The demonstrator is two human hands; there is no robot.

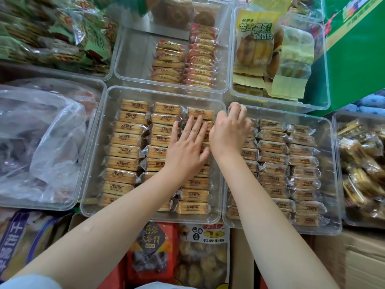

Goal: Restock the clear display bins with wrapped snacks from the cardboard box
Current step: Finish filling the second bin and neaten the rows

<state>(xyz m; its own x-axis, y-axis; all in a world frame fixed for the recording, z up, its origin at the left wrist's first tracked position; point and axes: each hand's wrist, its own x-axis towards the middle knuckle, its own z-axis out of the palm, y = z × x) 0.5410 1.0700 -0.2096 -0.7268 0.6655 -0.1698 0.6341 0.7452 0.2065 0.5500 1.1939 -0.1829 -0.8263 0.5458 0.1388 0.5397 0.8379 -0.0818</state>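
Observation:
Two clear display bins sit side by side in front of me, each packed with rows of tan wrapped snacks. My left hand (187,147) lies flat with straight fingers on the right-hand row of snacks (131,152) in the middle bin (94,163). My right hand (230,130) has its fingers curled over the far left corner of the right bin (333,184); what the fingers pinch is hidden. The right bin holds the same wrapped snacks (273,159) in neat rows.
Behind stand a half-filled bin of red-wrapped snacks (187,63) and a bin of yellow packets (268,59). A bin lined with a plastic bag (41,142) is at the left. Bagged goods (181,257) and a cardboard box (358,257) lie below the bins.

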